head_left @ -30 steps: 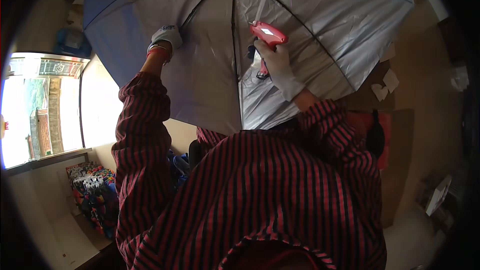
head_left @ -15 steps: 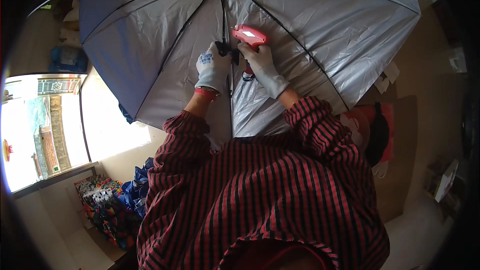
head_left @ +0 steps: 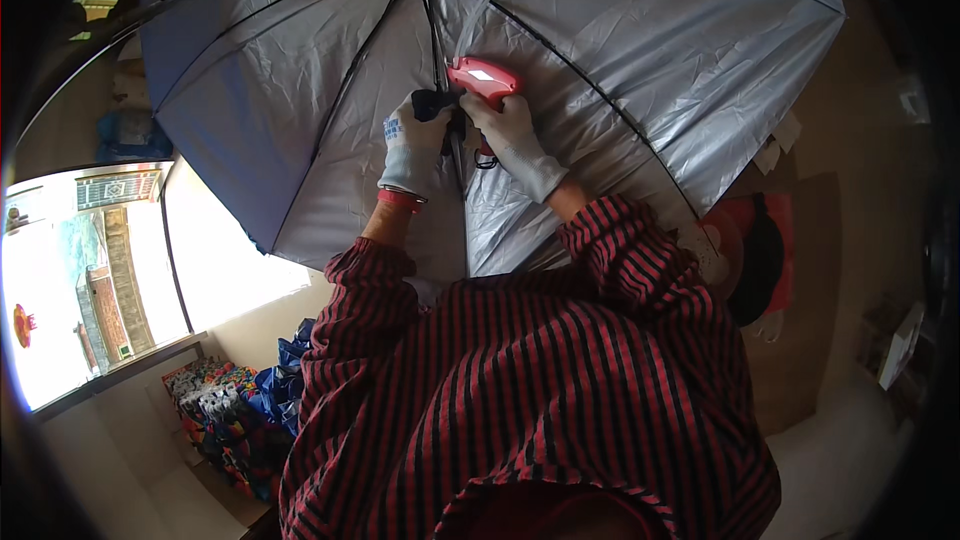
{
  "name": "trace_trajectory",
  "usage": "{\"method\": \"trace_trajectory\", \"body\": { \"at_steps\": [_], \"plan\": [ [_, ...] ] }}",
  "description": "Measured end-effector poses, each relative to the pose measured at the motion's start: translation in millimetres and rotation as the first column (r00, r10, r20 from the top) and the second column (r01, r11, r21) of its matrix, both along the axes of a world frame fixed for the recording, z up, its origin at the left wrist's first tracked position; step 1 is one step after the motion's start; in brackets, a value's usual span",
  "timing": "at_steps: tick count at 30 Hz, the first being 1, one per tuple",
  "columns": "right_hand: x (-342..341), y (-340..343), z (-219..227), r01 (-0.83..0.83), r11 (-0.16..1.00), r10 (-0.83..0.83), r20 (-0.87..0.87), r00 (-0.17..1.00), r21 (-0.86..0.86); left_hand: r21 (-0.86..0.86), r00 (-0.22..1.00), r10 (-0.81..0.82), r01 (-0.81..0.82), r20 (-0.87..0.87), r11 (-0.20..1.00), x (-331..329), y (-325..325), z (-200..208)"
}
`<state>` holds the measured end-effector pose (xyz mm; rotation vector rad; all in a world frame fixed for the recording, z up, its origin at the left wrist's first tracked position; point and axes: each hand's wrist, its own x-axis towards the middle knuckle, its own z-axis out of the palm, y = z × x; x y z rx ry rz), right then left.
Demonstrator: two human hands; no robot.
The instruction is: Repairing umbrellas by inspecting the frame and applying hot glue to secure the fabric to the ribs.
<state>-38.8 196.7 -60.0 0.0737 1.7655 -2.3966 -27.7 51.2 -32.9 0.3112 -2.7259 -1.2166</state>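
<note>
An open umbrella (head_left: 590, 100) with a silvery inside and dark ribs spreads in front of me. My right hand (head_left: 512, 138), in a white glove, is closed round the grip of a red tagging gun (head_left: 485, 78) with a white patch. A clear strip (head_left: 470, 25) rises from the gun toward the ribs. My left hand (head_left: 408, 152), also gloved, is closed on a small black piece (head_left: 430, 104) by the umbrella's shaft (head_left: 436, 45). The gun's nose is close beside that piece; whether they touch I cannot tell. My left fingertips are partly hidden.
At lower left lies a heap of colourful and blue folded fabric (head_left: 225, 410), below a bright opening (head_left: 215, 240). To the right, beyond the umbrella's edge, are a red item with a black shape (head_left: 765, 255) and a white object (head_left: 900, 345).
Both hands have shifted slightly left, carrying the tagging gun and the black piece. The gun's nose now sits nearer the black piece, and the whole view has moved slightly.
</note>
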Motion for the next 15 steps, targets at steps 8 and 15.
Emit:
{"method": "trace_trajectory", "body": {
  "at_steps": [8, 15],
  "plan": [
    [5, -1, 4, -0.031, 0.999, 0.031, 0.034, 0.999, 0.009, -0.099, 1.000, 0.018, -0.018, 0.003, 0.995, -7, -5, -10],
    [3, 0, -1, -0.069, 0.997, 0.069, -0.011, 0.998, 0.043, -0.079, 0.997, 0.063, -0.059, 0.048, 0.995, -9, -4, -16]
  ]
}}
